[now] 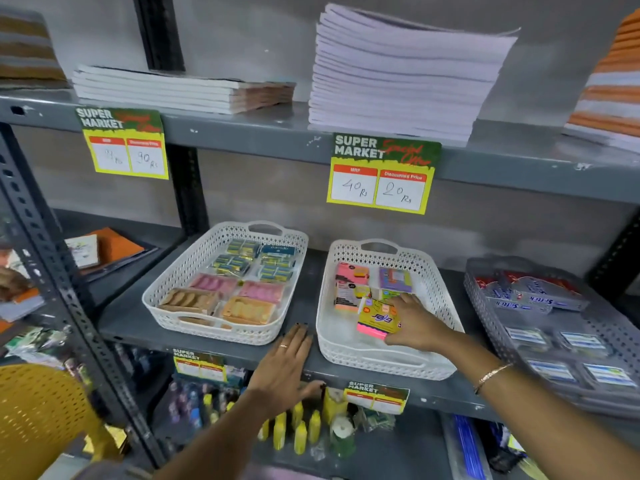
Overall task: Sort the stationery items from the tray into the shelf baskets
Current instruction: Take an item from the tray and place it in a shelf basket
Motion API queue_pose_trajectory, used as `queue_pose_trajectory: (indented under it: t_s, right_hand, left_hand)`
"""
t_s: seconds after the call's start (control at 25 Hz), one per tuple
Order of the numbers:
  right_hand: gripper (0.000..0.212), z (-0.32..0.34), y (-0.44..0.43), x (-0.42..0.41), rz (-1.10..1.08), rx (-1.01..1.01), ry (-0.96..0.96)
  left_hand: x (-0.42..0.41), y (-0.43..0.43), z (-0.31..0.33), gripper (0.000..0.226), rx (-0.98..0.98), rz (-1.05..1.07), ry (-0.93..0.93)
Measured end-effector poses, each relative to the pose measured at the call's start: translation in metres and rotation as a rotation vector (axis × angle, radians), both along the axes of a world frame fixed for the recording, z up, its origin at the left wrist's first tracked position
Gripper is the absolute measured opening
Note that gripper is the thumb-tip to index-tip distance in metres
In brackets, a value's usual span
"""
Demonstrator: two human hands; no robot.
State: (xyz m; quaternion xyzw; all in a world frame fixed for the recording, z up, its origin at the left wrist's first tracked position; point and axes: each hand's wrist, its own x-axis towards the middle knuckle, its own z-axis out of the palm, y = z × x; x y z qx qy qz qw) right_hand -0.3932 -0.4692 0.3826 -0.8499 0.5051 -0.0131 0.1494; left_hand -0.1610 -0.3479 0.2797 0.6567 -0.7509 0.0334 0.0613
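Our right hand [414,325], fingers clamped on a sticky-note pack [378,319], lowers it into the middle basket [446,289]. Our left hand [285,363] lies flat, fingers together, on the shelf edge [221,348]. Next, we judge: release, then fetch another.

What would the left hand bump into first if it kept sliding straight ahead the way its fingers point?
Probably the near rim of the left white basket: the left hand lies flat on the shelf edge, fingertips just short of it.

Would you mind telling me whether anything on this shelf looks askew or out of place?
Only the yellow-and-pink sticky-note pack stands out: it sits tilted in the middle white lattice basket, off-square to the packs stacked behind it, because the right hand is holding it. The left hand rests flat on the grey shelf edge. The left white basket looks orderly.
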Motion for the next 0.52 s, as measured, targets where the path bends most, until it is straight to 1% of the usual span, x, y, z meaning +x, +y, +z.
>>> queue_pose_trajectory:
  t_s: [0.08, 0.16, 0.36, 0.52]
  right_hand:
    - [0.08, -0.007, 0.0, 0.002, 0.023, 0.025, 0.0]
    - [0.082, -0.013, -0.001, 0.005, 0.049, 0.051, 0.012]
    - [0.081, -0.022, -0.004, 0.021, 0.108, 0.116, 0.061]
    - [0.073, -0.029, -0.007, 0.039, 0.133, 0.135, 0.1]
  left_hand:
    - [-0.001, -0.006, -0.002, 0.082, 0.002, 0.009, -0.034]
    - [-0.001, -0.012, -0.006, 0.082, 0.0, 0.009, -0.029]
    - [0.0, -0.014, -0.009, 0.093, -0.03, 0.003, -0.05]
    - [-0.001, -0.014, -0.009, 0.089, -0.039, 0.019, -0.029]
